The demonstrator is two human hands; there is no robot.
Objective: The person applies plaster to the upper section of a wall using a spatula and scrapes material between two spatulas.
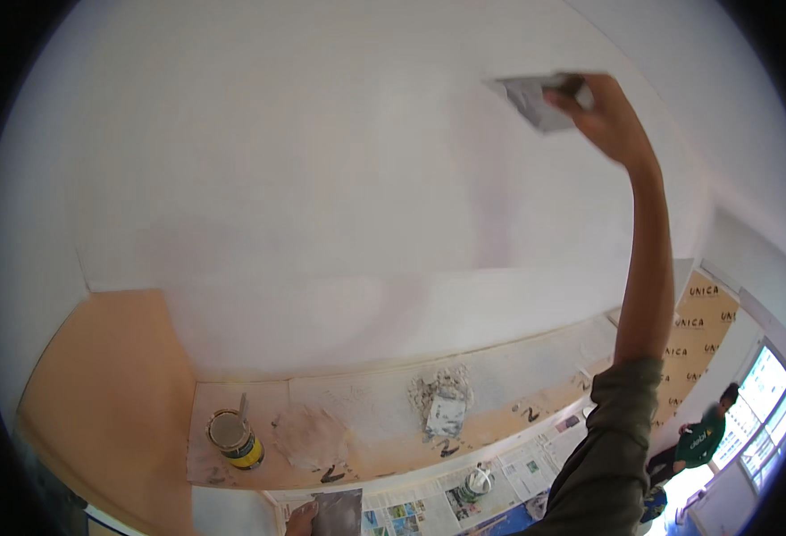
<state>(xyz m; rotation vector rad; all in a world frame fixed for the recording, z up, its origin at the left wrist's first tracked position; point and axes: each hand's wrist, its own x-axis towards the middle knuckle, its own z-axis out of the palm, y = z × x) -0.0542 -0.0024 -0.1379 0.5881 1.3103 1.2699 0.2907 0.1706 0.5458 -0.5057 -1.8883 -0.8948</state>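
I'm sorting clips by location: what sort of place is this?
Probably somewhere indoors under renovation: an open tin stands ready, newspaper is spread out, and the right hand holds a wide flat blade up by a patchy white wall.

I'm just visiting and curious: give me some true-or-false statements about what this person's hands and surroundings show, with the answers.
1. The right hand holds a flat blade up in front of the pale wall. True.

2. The left hand has nothing in its grip. False: it holds a dark flat plate, partly cut off by the lower edge.

3. An open can stands on the ledge. True.

4. The crumbly pile lies to the left of the can. False: it lies to the right.

5. The other person wears a green top. True.
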